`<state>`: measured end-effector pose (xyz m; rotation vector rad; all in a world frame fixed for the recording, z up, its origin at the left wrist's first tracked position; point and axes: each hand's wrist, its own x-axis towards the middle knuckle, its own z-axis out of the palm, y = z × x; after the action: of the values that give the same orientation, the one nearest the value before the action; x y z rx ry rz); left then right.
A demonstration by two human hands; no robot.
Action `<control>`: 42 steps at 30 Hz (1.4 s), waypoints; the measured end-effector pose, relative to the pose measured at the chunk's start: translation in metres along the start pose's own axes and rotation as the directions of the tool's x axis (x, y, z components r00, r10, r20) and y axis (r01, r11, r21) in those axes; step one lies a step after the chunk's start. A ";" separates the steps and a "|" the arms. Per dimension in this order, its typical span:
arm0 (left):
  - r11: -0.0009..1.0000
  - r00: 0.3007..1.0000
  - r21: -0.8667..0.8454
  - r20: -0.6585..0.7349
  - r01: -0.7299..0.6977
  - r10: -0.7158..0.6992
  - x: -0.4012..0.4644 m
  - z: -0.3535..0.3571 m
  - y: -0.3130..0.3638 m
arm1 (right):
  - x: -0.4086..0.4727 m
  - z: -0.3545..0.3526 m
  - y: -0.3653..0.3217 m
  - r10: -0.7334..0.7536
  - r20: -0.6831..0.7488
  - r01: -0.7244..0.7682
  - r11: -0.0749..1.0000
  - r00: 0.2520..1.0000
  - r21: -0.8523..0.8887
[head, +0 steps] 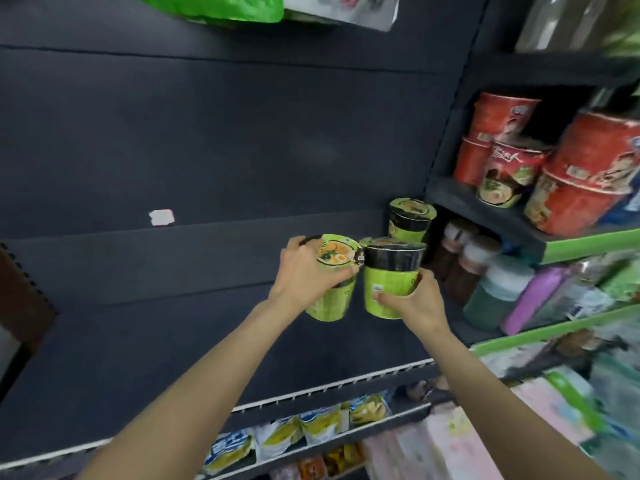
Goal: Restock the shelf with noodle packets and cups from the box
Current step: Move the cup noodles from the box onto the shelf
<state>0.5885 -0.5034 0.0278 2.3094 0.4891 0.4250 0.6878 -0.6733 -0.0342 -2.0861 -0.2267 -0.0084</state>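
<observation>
My left hand (304, 271) grips a green noodle cup (334, 299) from above, fingers around its printed lid. My right hand (412, 299) holds a second green cup with a black band (391, 275) by its lower side. Both cups hover side by side, almost touching, just above the dark shelf board (173, 323). A third green and black cup (410, 218) stands on that shelf behind them, near the right end. The box is not in view.
The dark shelf stretches bare to the left, with a white price label (161, 217) on the back panel. To the right, a neighbouring rack holds red noodle bowls (581, 174) and bottles (491, 289). Blue and yellow packets (311, 431) fill the shelf below.
</observation>
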 end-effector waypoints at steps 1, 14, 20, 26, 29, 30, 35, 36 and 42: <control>1.000 1.000 0.007 0.009 -0.003 0.003 0.010 0.010 0.003 | 0.012 -0.002 0.008 0.011 -0.003 -0.011 1.000 1.000 0.004; 0.994 0.991 0.103 0.116 0.049 -0.061 0.081 0.104 0.030 | 0.108 -0.018 0.084 0.065 0.013 -0.064 0.996 0.998 -0.063; 0.984 0.988 0.091 0.022 0.151 -0.154 0.079 0.132 0.035 | 0.127 -0.023 0.111 0.042 0.103 -0.035 0.996 0.994 -0.077; 0.977 0.978 0.068 -0.065 0.203 -0.199 0.071 0.150 0.035 | 0.138 -0.015 0.139 0.003 0.204 0.016 0.996 0.979 -0.090; 0.971 0.975 0.096 -0.058 0.217 -0.212 0.066 0.156 0.037 | 0.144 -0.011 0.152 0.023 0.256 0.012 0.991 0.966 -0.135; 0.970 0.975 0.106 -0.057 0.218 -0.213 0.065 0.157 0.037 | 0.146 -0.011 0.155 0.036 0.268 0.007 0.987 0.963 -0.158; 0.969 0.976 0.119 -0.060 0.217 -0.211 0.060 0.162 0.044 | 0.153 -0.016 0.170 0.109 0.316 -0.075 0.990 0.942 -0.116; 0.969 0.976 0.117 -0.061 0.216 -0.210 0.060 0.163 0.046 | 0.154 -0.020 0.171 0.095 0.299 -0.077 0.995 0.949 -0.070; 0.976 0.979 0.091 -0.066 0.197 -0.191 0.056 0.174 0.063 | 0.150 -0.051 0.173 -0.103 0.290 0.096 0.995 0.951 0.040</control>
<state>0.7271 -0.6217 -0.0370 2.3193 0.7719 0.3797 0.8686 -0.7778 -0.1420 -2.0434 -0.5090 0.2428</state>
